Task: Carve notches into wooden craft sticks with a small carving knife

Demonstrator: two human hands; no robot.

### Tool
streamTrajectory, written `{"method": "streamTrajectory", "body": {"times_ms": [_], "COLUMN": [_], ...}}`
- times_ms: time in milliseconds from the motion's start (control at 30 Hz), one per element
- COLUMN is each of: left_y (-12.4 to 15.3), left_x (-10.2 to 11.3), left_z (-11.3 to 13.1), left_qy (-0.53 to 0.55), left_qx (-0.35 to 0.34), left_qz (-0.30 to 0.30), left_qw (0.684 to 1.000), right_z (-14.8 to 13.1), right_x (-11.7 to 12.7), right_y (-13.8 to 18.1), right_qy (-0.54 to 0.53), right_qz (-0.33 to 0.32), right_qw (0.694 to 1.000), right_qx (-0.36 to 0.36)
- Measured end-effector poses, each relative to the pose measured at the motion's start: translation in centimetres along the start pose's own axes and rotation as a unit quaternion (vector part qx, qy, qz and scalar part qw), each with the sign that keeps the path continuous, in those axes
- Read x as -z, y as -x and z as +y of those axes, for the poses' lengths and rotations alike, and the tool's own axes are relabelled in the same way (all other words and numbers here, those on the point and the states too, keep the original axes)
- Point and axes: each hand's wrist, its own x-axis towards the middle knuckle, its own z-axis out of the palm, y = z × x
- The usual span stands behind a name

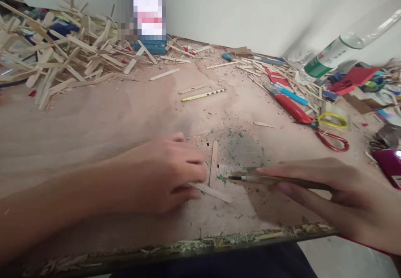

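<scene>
My left hand (183,173) is closed, with its thumb and fingers around one end of a flat wooden craft stick (216,193). That stick slants down to the right, low over the wooden table. In my right hand (341,198) is a slim pen-like tool (250,179) with a dark tip and a silvery collar; blur hides its exact kind. Its tip points left, close to green shavings (222,178). Between the hands, a second craft stick (213,163) lies nearly upright in view, with a small cut mark near its middle.
A yellow pencil (203,95) lies farther back beside loose sticks. Red-and-yellow-handled scissors (310,123) and a tilted plastic bottle (326,58) are at the right. A heap of craft sticks (78,48) fills the back left. Shavings line the table's front edge (200,246).
</scene>
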Motion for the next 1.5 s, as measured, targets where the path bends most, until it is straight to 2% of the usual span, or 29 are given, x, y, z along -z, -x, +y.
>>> {"method": "streamTrajectory", "body": {"times_ms": [100, 200, 333, 433, 567, 667, 833, 933, 1133, 1300, 1500], "left_y": [0.2, 0.3, 0.1, 0.0, 0.3, -0.4, -3.9, -5.1, -4.0, -3.9, -4.4], "left_x": [0.8, 1.8, 2.8, 1.5, -1.9, -3.4, -3.5, -4.0, -4.6, -4.6, -4.6], "left_z": [-0.8, -1.3, -1.1, -0.5, 0.1, 0.9, 2.9, 3.0, 1.5, 1.7, 1.1], "left_qy": [0.006, -0.004, -0.057, -0.131, -0.175, -0.181, -0.173, -0.154, -0.08, -0.067, -0.052], "left_qx": [-0.052, -0.04, 0.016, 0.048, 0.089, 0.095, 0.043, 0.034, 0.044, 0.035, 0.054], "left_qz": [-0.042, -0.046, 0.008, 0.041, 0.036, 0.016, -0.025, -0.019, 0.001, 0.03, -0.004], "left_qw": [0.998, 0.998, 0.998, 0.989, 0.98, 0.979, 0.984, 0.987, 0.996, 0.997, 0.997], "right_z": [-0.4, -0.6, -0.1, 0.3, 0.5, 0.7, 0.9, 0.9, 0.8, 0.5, 0.7], "right_x": [-1.3, -2.0, -1.8, -1.2, -0.6, -0.2, -0.2, -0.9, -2.0, -1.3, -0.6], "right_y": [-0.2, -0.8, -0.8, -0.4, 0.2, 1.0, 3.0, 4.0, 3.9, 2.5, 1.3], "right_qy": [0.016, 0.031, 0.051, 0.064, 0.068, 0.057, 0.043, 0.014, 0.025, 0.062, 0.075], "right_qz": [-0.015, -0.04, -0.053, -0.035, -0.006, 0.01, 0.017, 0.019, -0.007, -0.037, -0.077], "right_qw": [1.0, 0.998, 0.996, 0.996, 0.997, 0.998, 0.999, 1.0, 0.999, 0.996, 0.992], "right_qx": [0.021, 0.033, 0.051, 0.054, 0.045, 0.035, 0.024, 0.012, 0.035, 0.057, 0.068]}}
